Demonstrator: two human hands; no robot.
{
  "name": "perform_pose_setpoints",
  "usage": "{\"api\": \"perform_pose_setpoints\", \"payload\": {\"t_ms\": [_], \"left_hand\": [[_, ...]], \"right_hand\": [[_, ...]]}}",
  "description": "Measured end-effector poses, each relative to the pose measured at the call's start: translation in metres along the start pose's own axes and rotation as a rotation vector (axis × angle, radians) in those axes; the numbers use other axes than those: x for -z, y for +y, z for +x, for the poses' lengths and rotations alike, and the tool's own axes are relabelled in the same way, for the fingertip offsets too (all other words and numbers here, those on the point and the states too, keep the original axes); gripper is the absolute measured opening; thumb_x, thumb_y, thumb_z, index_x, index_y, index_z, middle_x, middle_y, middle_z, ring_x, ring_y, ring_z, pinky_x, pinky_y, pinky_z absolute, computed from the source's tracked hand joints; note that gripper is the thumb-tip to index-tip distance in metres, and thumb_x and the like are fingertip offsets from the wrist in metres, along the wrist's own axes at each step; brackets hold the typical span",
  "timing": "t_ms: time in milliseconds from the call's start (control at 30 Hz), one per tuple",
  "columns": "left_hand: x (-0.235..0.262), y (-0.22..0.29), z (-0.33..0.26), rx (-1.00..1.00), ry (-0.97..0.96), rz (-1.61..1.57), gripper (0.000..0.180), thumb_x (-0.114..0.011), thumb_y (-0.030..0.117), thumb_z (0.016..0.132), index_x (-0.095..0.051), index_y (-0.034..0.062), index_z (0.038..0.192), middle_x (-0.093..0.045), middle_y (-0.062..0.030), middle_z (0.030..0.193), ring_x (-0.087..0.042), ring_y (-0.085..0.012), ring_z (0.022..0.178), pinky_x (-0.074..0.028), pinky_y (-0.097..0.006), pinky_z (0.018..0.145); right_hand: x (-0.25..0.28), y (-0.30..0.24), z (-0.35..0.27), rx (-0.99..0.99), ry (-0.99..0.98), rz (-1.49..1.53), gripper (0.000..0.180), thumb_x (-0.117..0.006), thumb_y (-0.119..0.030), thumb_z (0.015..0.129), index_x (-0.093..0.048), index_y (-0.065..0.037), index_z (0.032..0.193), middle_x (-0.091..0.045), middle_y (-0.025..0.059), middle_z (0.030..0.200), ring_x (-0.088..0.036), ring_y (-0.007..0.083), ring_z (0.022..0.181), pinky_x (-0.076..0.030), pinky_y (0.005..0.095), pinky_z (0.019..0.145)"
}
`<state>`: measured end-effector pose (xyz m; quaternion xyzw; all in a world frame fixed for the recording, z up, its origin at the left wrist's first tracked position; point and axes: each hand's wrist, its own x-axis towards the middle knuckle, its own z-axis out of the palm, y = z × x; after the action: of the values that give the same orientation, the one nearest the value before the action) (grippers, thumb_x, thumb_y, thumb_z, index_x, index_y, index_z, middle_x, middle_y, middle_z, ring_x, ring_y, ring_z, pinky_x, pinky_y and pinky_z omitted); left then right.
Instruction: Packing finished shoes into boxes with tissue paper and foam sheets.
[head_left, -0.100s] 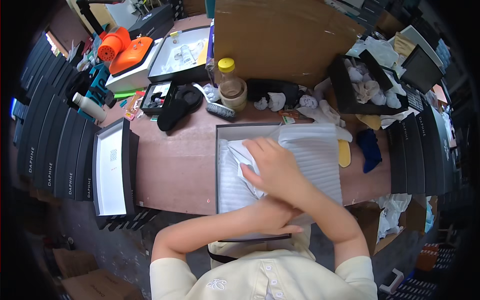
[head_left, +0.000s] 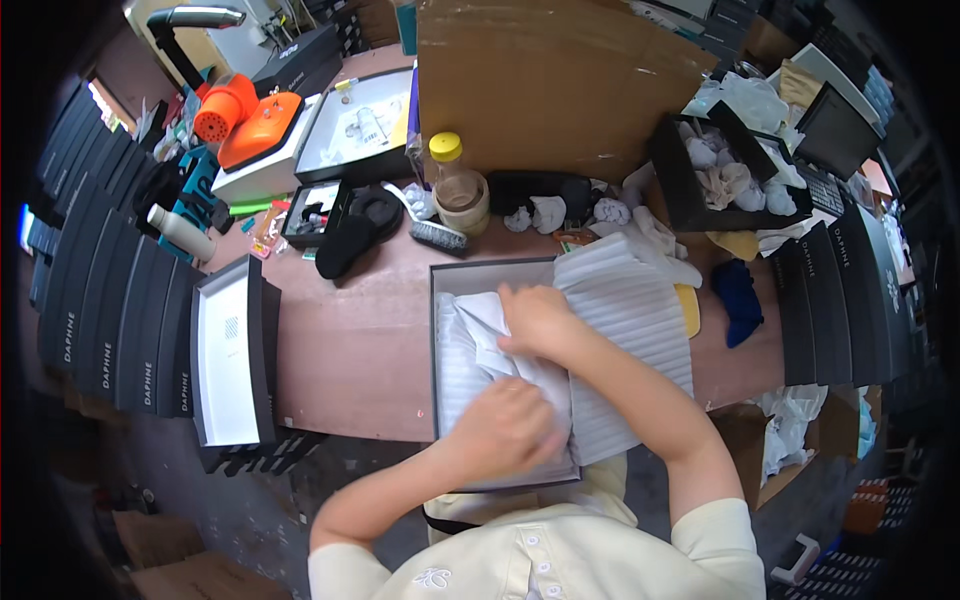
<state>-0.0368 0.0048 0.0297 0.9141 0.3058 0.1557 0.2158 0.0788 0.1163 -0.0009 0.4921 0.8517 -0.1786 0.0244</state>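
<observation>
An open shoebox (head_left: 435, 350) with dark edges lies before me, with white ribbed foam sheet (head_left: 455, 390) inside. A wider flap of foam (head_left: 625, 350) spreads over its right side. Crumpled white tissue paper (head_left: 485, 318) lies on the foam in the box. At the tissue's right edge is my right hand (head_left: 540, 322), thumb and forefinger apart, fingertips touching the paper. Nearer to me, my left hand (head_left: 500, 425) hovers over the lower part of the box with curled fingers. Motion blurs its fingertips, and its palm side is hidden.
A shoebox lid (head_left: 225, 350) stands at the left beside stacked dark boxes (head_left: 110, 330). Behind are a brush (head_left: 438, 236), a yellow-capped bottle (head_left: 447, 160) and black insoles (head_left: 350, 240). A box of crumpled paper (head_left: 730, 180) and a navy cloth piece (head_left: 738, 303) lie at the right.
My left hand has come out from under my right forearm, moved up and left, and curled its fingers. The foam flap has shifted, its lower part now spread beside my right forearm.
</observation>
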Motion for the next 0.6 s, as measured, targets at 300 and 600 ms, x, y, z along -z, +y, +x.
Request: {"api": "perform_pose_setpoints", "payload": {"t_ms": [300, 600], "left_hand": [[-0.009, -0.055, -0.072, 0.269, 0.003, 0.185, 0.023, -0.061, 0.019, 0.068, -0.061, 0.0, 0.081, -0.062, -0.0133, 0.094, -0.056, -0.0267, 0.096, -0.039, -0.04, 0.093], [0.013, -0.021, -0.054, 0.113, 1.225, -1.326, 0.071, -0.067, 0.015, 0.079, -0.028, 0.007, 0.139, -0.023, -0.0232, 0.146, -0.031, -0.0379, 0.132, -0.03, -0.047, 0.107]], "right_hand": [[0.03, -0.003, -0.021, 0.003, 0.497, 0.554, 0.044, -0.052, -0.002, 0.078, -0.04, 0.005, 0.12, -0.064, 0.0238, 0.089, -0.065, 0.0359, 0.086, -0.052, 0.0392, 0.075], [0.009, -0.064, -0.082, -0.144, 0.425, 2.104, 0.061, -0.053, -0.009, 0.091, -0.019, -0.011, 0.141, -0.049, 0.0046, 0.118, -0.052, 0.0079, 0.093, -0.047, 0.0238, 0.066]]}}
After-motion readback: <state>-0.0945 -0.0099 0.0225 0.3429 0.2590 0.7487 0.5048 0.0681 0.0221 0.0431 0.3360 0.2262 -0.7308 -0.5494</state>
